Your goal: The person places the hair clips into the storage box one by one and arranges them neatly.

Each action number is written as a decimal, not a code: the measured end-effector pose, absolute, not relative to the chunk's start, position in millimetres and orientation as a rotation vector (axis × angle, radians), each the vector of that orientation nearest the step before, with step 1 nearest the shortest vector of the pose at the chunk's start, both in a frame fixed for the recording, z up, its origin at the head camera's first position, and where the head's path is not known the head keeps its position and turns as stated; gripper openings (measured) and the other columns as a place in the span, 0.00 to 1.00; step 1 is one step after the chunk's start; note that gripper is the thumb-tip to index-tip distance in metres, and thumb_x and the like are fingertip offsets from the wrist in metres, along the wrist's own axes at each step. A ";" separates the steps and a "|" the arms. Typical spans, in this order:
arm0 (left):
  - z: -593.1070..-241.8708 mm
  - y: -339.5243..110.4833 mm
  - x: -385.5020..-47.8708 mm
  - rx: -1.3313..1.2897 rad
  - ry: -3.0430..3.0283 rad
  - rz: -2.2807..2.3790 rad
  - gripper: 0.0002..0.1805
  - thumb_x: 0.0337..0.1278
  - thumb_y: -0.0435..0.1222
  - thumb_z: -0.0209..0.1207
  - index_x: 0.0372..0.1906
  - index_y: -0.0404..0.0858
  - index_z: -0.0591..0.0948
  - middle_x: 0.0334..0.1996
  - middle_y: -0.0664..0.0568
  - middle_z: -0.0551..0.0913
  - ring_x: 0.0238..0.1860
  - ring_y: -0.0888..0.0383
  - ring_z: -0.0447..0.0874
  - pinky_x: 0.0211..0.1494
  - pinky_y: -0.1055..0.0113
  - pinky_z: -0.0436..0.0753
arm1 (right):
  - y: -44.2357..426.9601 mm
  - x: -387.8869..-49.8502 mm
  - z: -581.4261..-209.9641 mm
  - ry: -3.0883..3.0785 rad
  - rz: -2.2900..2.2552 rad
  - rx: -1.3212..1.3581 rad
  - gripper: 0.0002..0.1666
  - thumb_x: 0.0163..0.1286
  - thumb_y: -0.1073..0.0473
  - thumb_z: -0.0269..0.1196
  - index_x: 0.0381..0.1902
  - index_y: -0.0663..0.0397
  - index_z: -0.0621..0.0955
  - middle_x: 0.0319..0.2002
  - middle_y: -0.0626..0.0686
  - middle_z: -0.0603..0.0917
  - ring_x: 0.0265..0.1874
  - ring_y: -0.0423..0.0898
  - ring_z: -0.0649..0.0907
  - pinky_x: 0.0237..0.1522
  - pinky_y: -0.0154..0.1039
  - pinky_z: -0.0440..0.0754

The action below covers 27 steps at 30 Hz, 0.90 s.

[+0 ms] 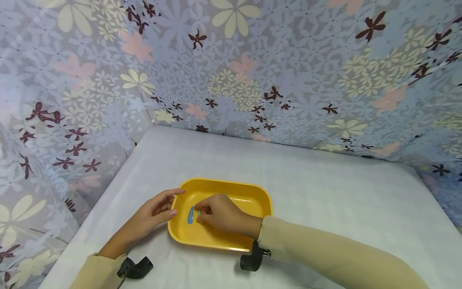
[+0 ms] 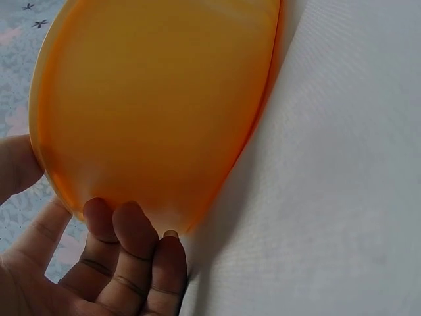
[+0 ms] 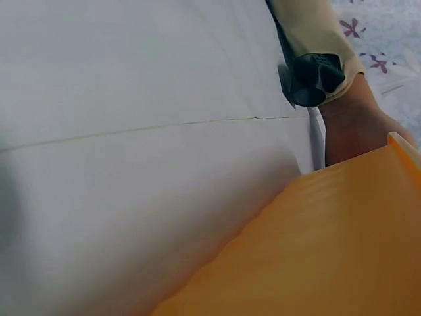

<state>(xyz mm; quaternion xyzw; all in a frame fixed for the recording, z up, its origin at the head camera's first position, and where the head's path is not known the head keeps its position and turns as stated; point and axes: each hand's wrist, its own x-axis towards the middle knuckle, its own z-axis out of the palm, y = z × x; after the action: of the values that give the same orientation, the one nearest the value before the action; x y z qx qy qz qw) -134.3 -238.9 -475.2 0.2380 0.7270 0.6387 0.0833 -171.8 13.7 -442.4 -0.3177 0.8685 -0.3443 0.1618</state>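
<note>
A yellow tray (image 1: 220, 243) with raised walls stands on the white-covered table. My left hand (image 1: 153, 212) holds its left end, thumb and index finger at the rim. In the left wrist view, curled fingertips (image 2: 135, 227) rest against the tray's outer wall. Inside the tray lies a blue snap hair clip (image 1: 190, 215). Just right of it, my right hand (image 1: 220, 212) pinches what looks like a small green hair clip (image 1: 199, 213), mostly hidden by the fingers. The right wrist view shows the tray's outer wall (image 3: 316, 257), not the right hand's fingers.
The table's white cover (image 1: 335, 200) extends around the tray. Floral fabric (image 1: 288, 72) hangs behind and along the left side. Black wrist mounts are strapped on the left wrist (image 1: 135, 268) and the right wrist (image 1: 252, 259).
</note>
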 end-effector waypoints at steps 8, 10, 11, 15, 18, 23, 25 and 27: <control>-474.9 -239.0 -133.7 0.713 2.170 1.908 0.27 0.74 0.26 0.54 0.74 0.33 0.67 0.48 0.32 0.70 0.38 0.57 0.78 0.41 0.71 0.82 | 10.5 -170.2 -443.2 2.520 -0.977 -0.888 0.16 0.65 0.61 0.73 0.50 0.60 0.88 0.19 0.42 0.76 0.18 0.36 0.72 0.26 0.28 0.71; -474.5 -238.7 -133.5 0.710 2.175 1.908 0.27 0.74 0.26 0.54 0.74 0.33 0.67 0.48 0.32 0.70 0.38 0.57 0.78 0.41 0.71 0.82 | 10.2 -169.6 -443.9 2.537 -0.978 -0.886 0.16 0.64 0.60 0.74 0.49 0.60 0.89 0.19 0.41 0.76 0.18 0.35 0.72 0.27 0.28 0.73; -474.3 -238.6 -133.3 0.708 2.178 1.908 0.27 0.74 0.26 0.54 0.74 0.33 0.67 0.48 0.31 0.70 0.38 0.57 0.78 0.42 0.71 0.82 | 10.1 -169.4 -444.1 2.544 -0.977 -0.885 0.16 0.64 0.60 0.75 0.49 0.60 0.89 0.19 0.41 0.76 0.19 0.35 0.72 0.28 0.28 0.74; -473.9 -238.0 -133.0 0.704 2.169 1.910 0.27 0.74 0.26 0.54 0.74 0.33 0.67 0.48 0.32 0.72 0.39 0.57 0.78 0.42 0.71 0.82 | 9.7 -168.5 -445.0 2.560 -0.983 -0.888 0.16 0.62 0.60 0.76 0.48 0.60 0.89 0.18 0.42 0.76 0.18 0.35 0.72 0.28 0.28 0.75; -474.0 -238.3 -132.9 0.700 2.163 1.906 0.27 0.74 0.27 0.54 0.74 0.32 0.67 0.48 0.32 0.72 0.39 0.57 0.78 0.42 0.71 0.82 | 9.7 -167.8 -445.0 2.562 -0.996 -0.883 0.15 0.62 0.60 0.76 0.46 0.60 0.89 0.18 0.42 0.76 0.18 0.35 0.72 0.27 0.28 0.74; -473.6 -239.0 -133.6 0.705 2.168 1.901 0.27 0.75 0.27 0.53 0.74 0.33 0.67 0.48 0.32 0.71 0.39 0.57 0.78 0.42 0.71 0.82 | 10.3 -166.5 -441.0 2.540 -1.034 -0.864 0.12 0.64 0.61 0.74 0.44 0.59 0.90 0.20 0.41 0.78 0.19 0.35 0.73 0.25 0.28 0.73; -473.9 -239.1 -133.8 0.703 2.171 1.901 0.27 0.75 0.27 0.53 0.74 0.33 0.67 0.48 0.32 0.70 0.38 0.57 0.78 0.42 0.71 0.82 | 11.7 -165.0 -436.9 2.523 -1.059 -0.862 0.11 0.65 0.62 0.73 0.44 0.59 0.90 0.21 0.40 0.79 0.20 0.35 0.74 0.26 0.28 0.73; -474.6 -239.0 -133.8 0.700 2.165 1.901 0.26 0.75 0.27 0.53 0.74 0.33 0.67 0.48 0.33 0.70 0.39 0.58 0.78 0.42 0.70 0.82 | 14.7 -161.4 -430.2 2.491 -1.098 -0.854 0.10 0.66 0.64 0.71 0.45 0.59 0.89 0.22 0.41 0.81 0.20 0.35 0.75 0.26 0.28 0.74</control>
<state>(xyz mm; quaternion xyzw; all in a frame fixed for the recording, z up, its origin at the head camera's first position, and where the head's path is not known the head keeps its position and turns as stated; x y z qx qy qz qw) -133.8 -239.0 -474.6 0.2353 0.7273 0.6387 0.0879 -161.4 14.7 -430.2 -0.2961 0.8640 -0.3810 0.1437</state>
